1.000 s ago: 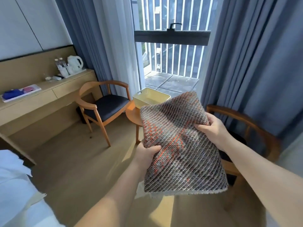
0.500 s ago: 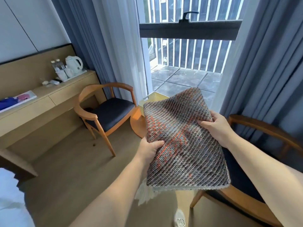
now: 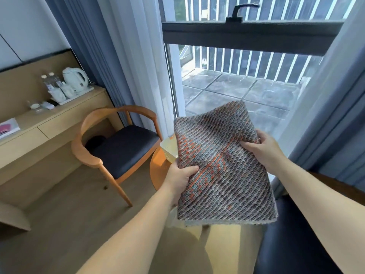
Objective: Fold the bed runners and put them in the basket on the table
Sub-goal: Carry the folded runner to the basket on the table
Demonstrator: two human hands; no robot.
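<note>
While my left hand (image 3: 180, 179) grips its left edge and my right hand (image 3: 262, 148) pinches its right edge, the folded bed runner (image 3: 223, 171) hangs in the air, a thick, ribbed grey weave flecked with orange. It hides most of the pale yellow basket (image 3: 167, 149) on the round wooden worktop (image 3: 158, 173) beyond. A curved wooden chair (image 3: 110, 147) stands further left.

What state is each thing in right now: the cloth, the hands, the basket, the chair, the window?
Bed runner: folded, held up in the air.
Left hand: gripping the runner's left edge.
Right hand: gripping its right edge.
Basket: on the round table, mostly hidden by the runner; contents not visible.
Chair: unoccupied.
Window handle: cannot tell if latched.
</note>
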